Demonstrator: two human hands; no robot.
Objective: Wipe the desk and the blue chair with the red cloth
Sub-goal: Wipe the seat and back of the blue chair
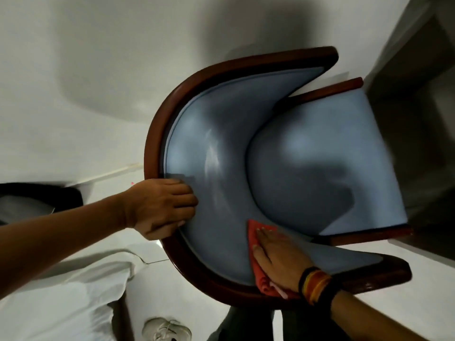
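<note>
The blue chair (307, 168) fills the middle of the head view, seen from above, with a curved blue padded backrest and a dark wooden rim. My left hand (162, 207) grips the rim and the edge of the backrest on the left side. My right hand (278, 259) lies flat on the red cloth (256, 264) and presses it against the lower inner part of the backrest, close to the seat cushion. Striped bands circle my right wrist. The desk (418, 94) shows as a dark shape at the upper right, with the chair's seat front against it.
White floor surrounds the chair. White bedding (61, 303) lies at the lower left, a white shoe (165, 331) sits on the floor at the bottom, and a dark object (37, 198) is at the left edge. My legs are under the chair's near rim.
</note>
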